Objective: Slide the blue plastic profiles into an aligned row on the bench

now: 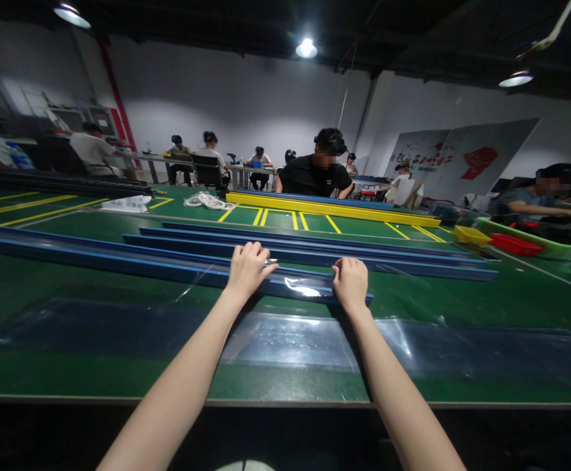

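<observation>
Lamps (307, 48) shine over a dark hall (216, 85), where several people (93, 154) sit at other tables (140, 156), too small and blurred for me to see their work. On the long green table (69, 381), one blue channel (118, 254) lies in front of the worker, roughly along the near edge; its left end is cut off from my view, and its right end shows just past the right hand (351, 281). Both hands are bent narrow over this channel. The left hand (248, 268) has its fingers curled, with the thumb toward the right. Most fingertips are hidden behind the knuckles, so I cannot tell whether they hold the channel or the clear film (305, 286), which gleams on it between the hands. Between channel and near edge lies a transparent sheet (285, 340); its outline is hard to follow against the green, and the forearms (194, 366) cover parts of it. More blue channels (413, 263) lie just behind, partly hidden by the hands. Toward the far edge, a yellow profile (314, 208) lies before a person in black (309, 173), whose hands I cannot see.
</observation>
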`<state>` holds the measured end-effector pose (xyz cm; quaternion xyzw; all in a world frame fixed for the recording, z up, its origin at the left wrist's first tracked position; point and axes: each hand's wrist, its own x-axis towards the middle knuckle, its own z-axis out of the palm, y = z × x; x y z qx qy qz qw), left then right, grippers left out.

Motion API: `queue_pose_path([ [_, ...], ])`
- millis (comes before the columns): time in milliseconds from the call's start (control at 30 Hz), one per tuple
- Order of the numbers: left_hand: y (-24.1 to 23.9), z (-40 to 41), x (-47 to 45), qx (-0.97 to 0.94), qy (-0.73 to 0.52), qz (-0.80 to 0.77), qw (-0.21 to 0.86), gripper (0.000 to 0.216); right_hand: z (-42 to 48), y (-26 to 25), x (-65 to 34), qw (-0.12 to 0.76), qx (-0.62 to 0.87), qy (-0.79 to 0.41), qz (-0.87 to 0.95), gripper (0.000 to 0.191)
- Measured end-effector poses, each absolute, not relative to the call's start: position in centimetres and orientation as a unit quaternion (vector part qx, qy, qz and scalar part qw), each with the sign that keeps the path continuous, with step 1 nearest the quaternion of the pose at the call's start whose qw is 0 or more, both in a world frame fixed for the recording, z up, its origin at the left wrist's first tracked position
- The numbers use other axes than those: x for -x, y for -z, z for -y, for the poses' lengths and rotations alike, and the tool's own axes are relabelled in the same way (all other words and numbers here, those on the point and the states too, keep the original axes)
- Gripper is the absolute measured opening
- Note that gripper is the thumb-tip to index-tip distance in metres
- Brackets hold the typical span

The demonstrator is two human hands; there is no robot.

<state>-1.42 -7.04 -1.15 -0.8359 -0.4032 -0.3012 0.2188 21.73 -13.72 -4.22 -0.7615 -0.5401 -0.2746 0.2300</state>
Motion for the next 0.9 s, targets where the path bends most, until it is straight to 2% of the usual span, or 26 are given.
queue_pose_path([
  [133,1.1,6.9,1.7,0.821,0.307,0.412,0.249,0.022,13.6,4.1,-21.8,0.185,0.815,0.165,0.524,0.020],
  [267,2.2,6.0,1.7,0.830,0.298,0.403,0.245,0.019,13.8,3.6,-21.5,0.135,0.839,0.122,0.512,0.028],
  [433,3.4,4.9,1.6,0.831,0.284,0.425,0.217,0.019,14.2,3.1,-21.1,0.099,0.849,0.120,0.504,0.034],
  [633,2.9,5.7,1.3,0.832,0.260,0.447,0.203,0.017,14.3,3.0,-21.2,0.095,0.863,0.126,0.481,0.034],
  [900,2.8,7.8,-0.3,0.835,0.234,0.482,0.128,0.031,14.5,3.4,-21.1,0.111,0.866,0.147,0.464,0.032],
])
